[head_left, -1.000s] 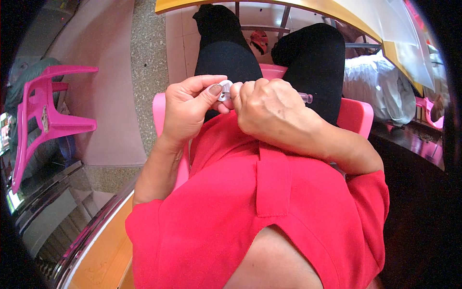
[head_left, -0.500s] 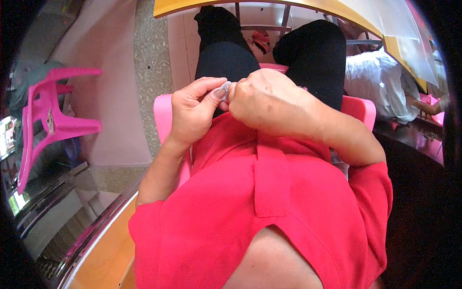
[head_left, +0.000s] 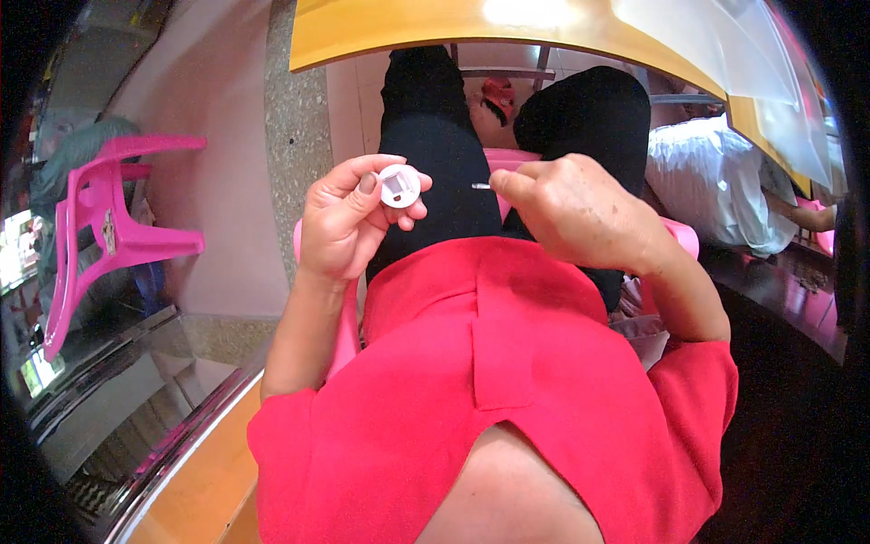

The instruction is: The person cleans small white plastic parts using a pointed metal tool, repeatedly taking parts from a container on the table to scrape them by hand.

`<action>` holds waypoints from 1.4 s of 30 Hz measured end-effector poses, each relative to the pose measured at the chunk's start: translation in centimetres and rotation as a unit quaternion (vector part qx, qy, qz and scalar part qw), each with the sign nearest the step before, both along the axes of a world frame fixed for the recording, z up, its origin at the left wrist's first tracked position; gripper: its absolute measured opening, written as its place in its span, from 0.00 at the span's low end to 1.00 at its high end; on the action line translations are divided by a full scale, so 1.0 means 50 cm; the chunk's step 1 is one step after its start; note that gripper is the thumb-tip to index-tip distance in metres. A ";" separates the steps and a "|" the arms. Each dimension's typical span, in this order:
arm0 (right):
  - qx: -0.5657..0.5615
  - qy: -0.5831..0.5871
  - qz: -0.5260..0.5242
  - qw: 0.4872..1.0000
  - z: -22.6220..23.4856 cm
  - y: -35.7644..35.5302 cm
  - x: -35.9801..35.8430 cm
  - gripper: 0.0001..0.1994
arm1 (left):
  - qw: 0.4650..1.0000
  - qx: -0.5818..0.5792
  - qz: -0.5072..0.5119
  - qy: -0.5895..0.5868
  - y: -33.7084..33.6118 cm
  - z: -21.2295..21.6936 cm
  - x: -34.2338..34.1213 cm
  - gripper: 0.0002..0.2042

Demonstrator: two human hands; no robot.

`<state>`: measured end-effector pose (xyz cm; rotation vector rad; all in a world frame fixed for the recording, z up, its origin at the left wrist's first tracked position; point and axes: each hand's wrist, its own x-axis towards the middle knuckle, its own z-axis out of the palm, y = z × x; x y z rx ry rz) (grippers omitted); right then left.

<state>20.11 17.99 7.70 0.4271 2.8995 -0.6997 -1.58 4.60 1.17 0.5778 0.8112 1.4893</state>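
I sit on a pink plastic chair (head_left: 681,238) in a red shirt and black trousers, hands over my lap. My left hand (head_left: 349,222) pinches a small white round part (head_left: 398,185) with a square recess in its face, held up between thumb and fingertips. My right hand (head_left: 575,213) is closed around a thin metal tool (head_left: 480,186) whose tip pokes out to the left, pointing at the white part. A gap of a few centimetres separates the tool tip from the part.
A yellow table edge (head_left: 507,27) curves across the top. An overturned pink plastic stool (head_left: 109,236) lies at the left by a pink wall. A person in a white shirt (head_left: 707,172) sits at the right. A shiny metal rail (head_left: 136,435) runs at lower left.
My hands were pressed together around the white part; now they have drawn apart, the left hand turning the part's face up and the right pulling the tool away to the right.
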 end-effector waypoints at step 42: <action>0.231 0.051 -0.073 0.969 -0.046 0.041 0.075 0.07 | 0.945 -0.111 -0.053 0.304 0.226 0.019 0.177 0.06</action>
